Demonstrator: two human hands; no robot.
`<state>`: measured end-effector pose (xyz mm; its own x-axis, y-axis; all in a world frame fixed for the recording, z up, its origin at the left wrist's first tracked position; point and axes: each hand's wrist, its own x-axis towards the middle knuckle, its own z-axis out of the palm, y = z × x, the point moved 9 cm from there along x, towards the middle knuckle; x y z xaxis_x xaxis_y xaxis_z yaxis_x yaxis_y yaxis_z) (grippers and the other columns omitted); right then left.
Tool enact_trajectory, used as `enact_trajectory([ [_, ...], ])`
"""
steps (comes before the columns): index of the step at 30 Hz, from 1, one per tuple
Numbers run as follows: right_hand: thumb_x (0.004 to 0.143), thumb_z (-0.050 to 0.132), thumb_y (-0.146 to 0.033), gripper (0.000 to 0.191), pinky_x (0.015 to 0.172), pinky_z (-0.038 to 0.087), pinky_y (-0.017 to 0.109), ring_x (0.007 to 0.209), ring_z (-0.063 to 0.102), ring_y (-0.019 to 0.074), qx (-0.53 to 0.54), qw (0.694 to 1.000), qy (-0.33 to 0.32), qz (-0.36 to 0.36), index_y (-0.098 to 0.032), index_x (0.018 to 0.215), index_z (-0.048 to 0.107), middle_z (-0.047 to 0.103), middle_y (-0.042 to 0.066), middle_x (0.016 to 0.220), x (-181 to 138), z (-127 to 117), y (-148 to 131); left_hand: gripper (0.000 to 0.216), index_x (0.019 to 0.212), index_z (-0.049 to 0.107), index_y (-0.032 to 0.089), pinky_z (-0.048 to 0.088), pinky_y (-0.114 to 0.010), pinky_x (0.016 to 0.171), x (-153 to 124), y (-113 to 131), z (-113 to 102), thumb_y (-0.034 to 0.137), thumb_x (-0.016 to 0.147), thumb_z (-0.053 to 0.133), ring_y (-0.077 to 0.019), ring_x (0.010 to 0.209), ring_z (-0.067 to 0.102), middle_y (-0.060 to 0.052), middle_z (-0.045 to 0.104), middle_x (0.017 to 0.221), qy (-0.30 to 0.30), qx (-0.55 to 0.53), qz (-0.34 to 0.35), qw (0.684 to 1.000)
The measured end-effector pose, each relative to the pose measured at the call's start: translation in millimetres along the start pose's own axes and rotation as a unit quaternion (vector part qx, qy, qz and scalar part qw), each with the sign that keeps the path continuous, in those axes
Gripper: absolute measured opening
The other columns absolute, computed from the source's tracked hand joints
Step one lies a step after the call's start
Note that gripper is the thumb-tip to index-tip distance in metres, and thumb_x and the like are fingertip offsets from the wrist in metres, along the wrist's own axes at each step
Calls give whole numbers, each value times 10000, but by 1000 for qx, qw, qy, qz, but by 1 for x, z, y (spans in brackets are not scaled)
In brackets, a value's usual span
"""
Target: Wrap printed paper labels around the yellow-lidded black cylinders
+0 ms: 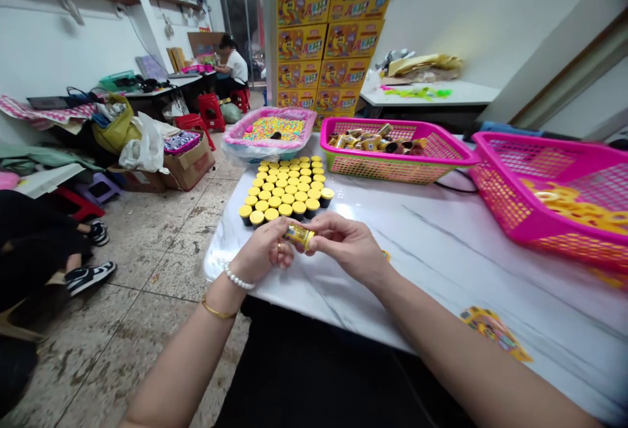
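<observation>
Bright, diffuse white light, apparently from above, falls on the fingers (331, 221) and leaves glare on the marble-patterned tabletop (318, 290) just beyond them, while the black-clad lap (314, 375) below them sinks into near-featureless dark. Print on the yellow tube (299, 236) between the fingers is too soft to read, and pixelation covers the head of the seated person (239, 67) far beyond. Wide-angle distortion stretches and blurs the rightmost pink basket (505, 200), well to their right.
</observation>
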<state>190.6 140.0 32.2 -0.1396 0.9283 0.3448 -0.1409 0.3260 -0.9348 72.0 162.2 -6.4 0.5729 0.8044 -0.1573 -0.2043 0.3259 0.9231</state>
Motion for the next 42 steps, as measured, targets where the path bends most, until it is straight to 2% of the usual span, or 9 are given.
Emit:
enact_trajectory([
  [5, 775, 820, -314, 117, 661, 670, 323, 648, 704, 112, -2, 999, -28, 25, -213, 822, 788, 664, 27, 963, -4, 11, 0, 534, 771, 595, 126, 341, -174, 332, -6, -4, -9, 645, 742, 717, -56, 351, 451, 26, 568, 530, 46, -2, 29, 999],
  [8, 821, 780, -309, 201, 677, 659, 292, 715, 717, 129, -47, 998, -27, 28, -231, 1006, 762, 686, 35, 954, -7, 12, -1, 528, 724, 554, 144, 307, -167, 300, -7, -4, -9, 652, 761, 695, -50, 316, 413, 52, 520, 480, 75, 45, 42, 995],
  [11, 822, 779, -303, 375, 696, 657, 293, 788, 715, 147, -137, 990, -32, -19, -255, 1185, 699, 690, 62, 1046, -9, 15, -11, 502, 770, 540, 159, 327, -161, 301, -7, -2, -12, 637, 772, 694, -58, 320, 441, 68, 517, 486, 118, 54, 52, 990],
  [13, 798, 796, -267, 366, 702, 661, 293, 832, 707, 158, -218, 972, -33, -77, -264, 1156, 719, 672, 62, 1064, -11, 19, -20, 498, 848, 553, 163, 369, -172, 316, -7, -2, -12, 644, 790, 669, -75, 342, 488, 60, 551, 516, 121, 46, 53, 990],
  [17, 809, 779, -228, 230, 678, 671, 284, 840, 696, 155, -281, 951, -8, -128, -273, 1034, 761, 637, 41, 1003, -16, 19, -26, 513, 899, 580, 159, 393, -178, 338, -7, -2, -7, 644, 771, 690, -81, 384, 526, 43, 578, 573, 82, 29, 47, 995],
  [24, 779, 817, -209, 179, 694, 673, 298, 862, 702, 170, -211, 971, -42, -106, -262, 945, 775, 651, 43, 995, -17, 16, -26, 558, 657, 514, 175, 108, -181, 261, -12, -7, -3, 705, 789, 630, -11, 237, 269, 67, 466, 459, 38, 39, -16, 998],
  [30, 768, 828, -199, 105, 545, 666, 290, 629, 693, 127, -103, 992, 1, -73, -246, 838, 765, 596, -4, 869, -20, 10, -21, 495, 706, 541, 176, 126, -166, 259, -17, -10, 11, 627, 733, 745, -16, 238, 278, 74, 491, 448, -73, -34, -62, 995],
  [37, 814, 796, -252, 198, 624, 652, 284, 766, 694, 148, -178, 982, -16, -61, -289, 1008, 779, 637, 33, 958, -18, 14, -19, 532, 693, 539, 167, 173, -163, 255, -14, -15, 10, 672, 752, 697, -29, 239, 319, 62, 508, 441, -51, -41, -75, 995],
  [42, 824, 775, -208, 85, 565, 651, 285, 660, 658, 128, -174, 981, 20, -88, -270, 882, 782, 590, 4, 816, -21, 9, -25, 470, 723, 604, 142, 259, -165, 270, -16, -12, 18, 594, 776, 721, -44, 263, 388, 33, 574, 479, -102, -77, -75, 989],
])
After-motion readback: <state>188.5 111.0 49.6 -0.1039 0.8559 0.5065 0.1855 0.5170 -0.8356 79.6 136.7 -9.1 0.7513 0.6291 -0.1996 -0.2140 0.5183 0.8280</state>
